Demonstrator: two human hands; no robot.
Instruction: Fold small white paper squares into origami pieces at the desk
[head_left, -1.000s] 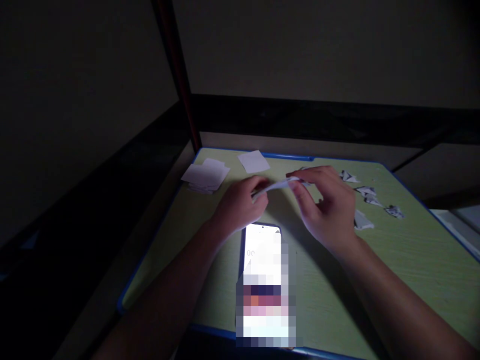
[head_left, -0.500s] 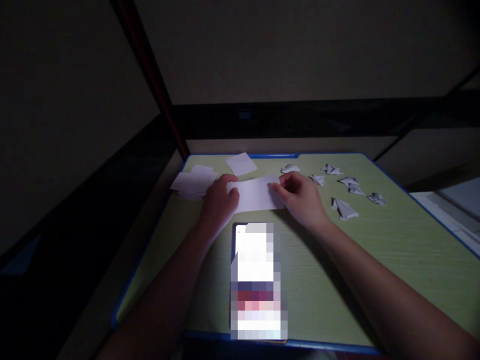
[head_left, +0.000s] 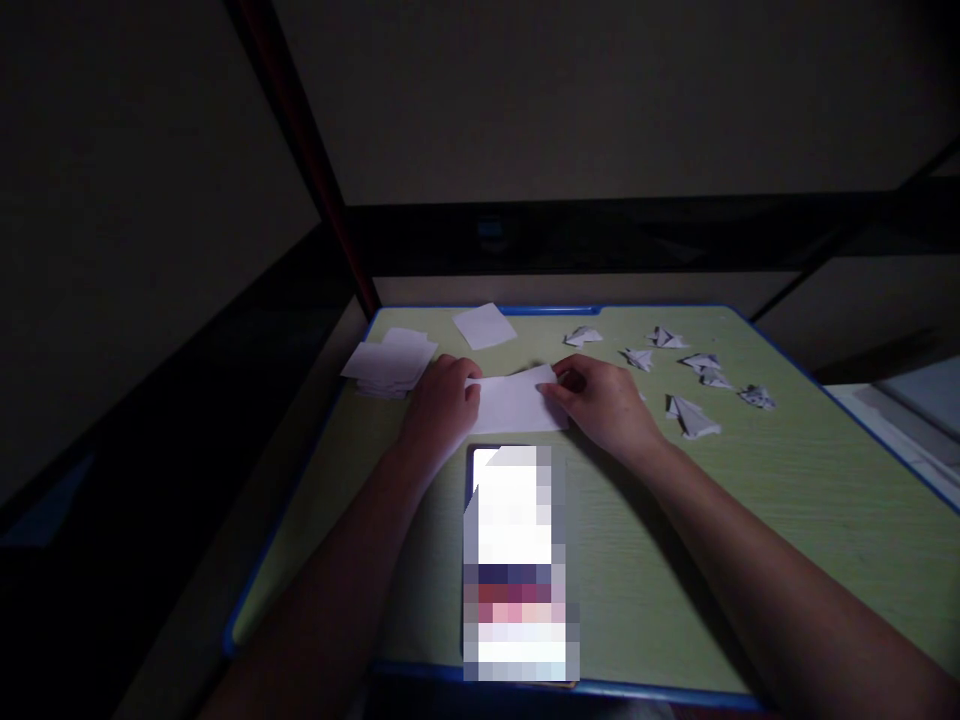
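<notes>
A white rectangular paper slip (head_left: 516, 402) lies on the green table (head_left: 787, 500), just beyond a lit phone (head_left: 517, 560). My left hand (head_left: 441, 408) pinches the slip's left end with curled fingers. My right hand (head_left: 604, 402) presses and pinches its right end. The slip looks folded along its length, with the top edge slightly raised.
A stack of white paper slips (head_left: 390, 364) sits at the table's far left, and a single slip (head_left: 484, 326) lies behind my hands. Several small folded paper pieces (head_left: 694, 418) are scattered at the far right. The table has a blue rim (head_left: 570, 688); the room around is dark.
The paper was held up in the air between both hands, then brought down flat on the table; the slip now looks narrower, with my hands closer together on its ends.
</notes>
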